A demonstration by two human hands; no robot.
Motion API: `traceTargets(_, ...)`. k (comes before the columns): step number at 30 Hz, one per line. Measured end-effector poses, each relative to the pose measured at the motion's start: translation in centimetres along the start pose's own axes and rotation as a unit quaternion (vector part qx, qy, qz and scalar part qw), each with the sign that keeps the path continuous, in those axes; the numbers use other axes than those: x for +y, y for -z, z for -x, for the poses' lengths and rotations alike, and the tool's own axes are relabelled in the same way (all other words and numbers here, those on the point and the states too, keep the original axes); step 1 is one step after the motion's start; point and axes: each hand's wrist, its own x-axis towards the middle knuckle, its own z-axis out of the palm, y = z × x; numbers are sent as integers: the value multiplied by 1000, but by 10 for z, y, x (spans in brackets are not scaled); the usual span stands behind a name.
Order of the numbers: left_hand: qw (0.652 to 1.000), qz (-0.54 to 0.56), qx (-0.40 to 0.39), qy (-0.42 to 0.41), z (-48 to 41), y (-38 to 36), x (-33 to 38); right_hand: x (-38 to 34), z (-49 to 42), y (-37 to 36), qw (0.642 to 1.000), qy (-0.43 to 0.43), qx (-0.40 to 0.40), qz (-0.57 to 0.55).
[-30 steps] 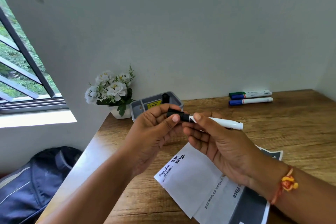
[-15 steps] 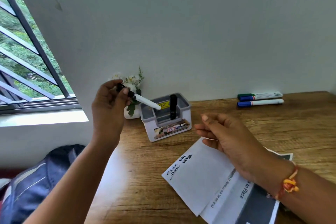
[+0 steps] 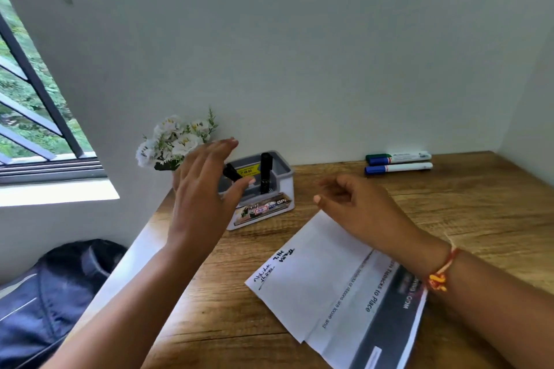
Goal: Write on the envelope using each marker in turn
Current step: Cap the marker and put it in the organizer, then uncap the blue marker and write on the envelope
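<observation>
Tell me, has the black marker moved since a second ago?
Yes. The black marker went from mid-air over the envelope back and left into the grey holder, leaning beside a second marker.

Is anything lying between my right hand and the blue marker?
Nothing visible: only table lies between the right hand and the blue marker. The green marker lies just beyond it.
</observation>
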Motion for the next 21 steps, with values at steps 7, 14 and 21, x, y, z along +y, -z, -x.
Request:
traceTargets(7,985,89,-64,-134,14,-10,33,62,-45,39,950,-75,66,297)
traceTargets(14,967,82,-213,-116,22,-17,24,94,-64,42,919,-69,64,384)
traceTargets(21,959,115,-248,-78,23,-16,26,77,-61,45,908,4,5,419)
